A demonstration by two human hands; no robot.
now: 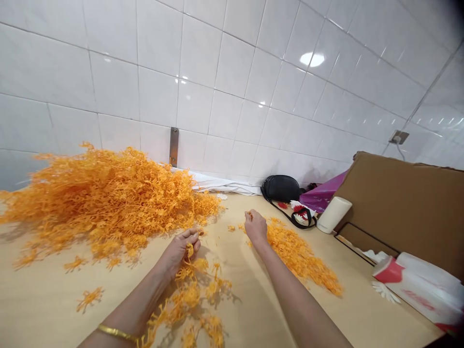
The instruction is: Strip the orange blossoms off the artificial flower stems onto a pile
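1. The left hand [185,245] is low over the desk [36,302], near the large orange heap [119,198]; its grip is pressed together, thumb against fingers, pinching a strand of orange pieces [189,250]; a gold bangle [116,332] circles the wrist.
2. The right hand [256,227] is well apart from the left, beside the smaller orange pile [297,256]; its grip is closed, pinching a small orange bit [250,215] at the fingertips.
3. A loose orange cluster [190,296] lies between the forearms; a few single pieces lie in front of the large heap.
4. Behind the smaller pile sit a black bag [281,188] with its strap on the desk, a purple bag [322,194] and a cream bottle [334,215]; a cardboard box [402,208] stands at the right, a red and white packet [422,285] in front of it.
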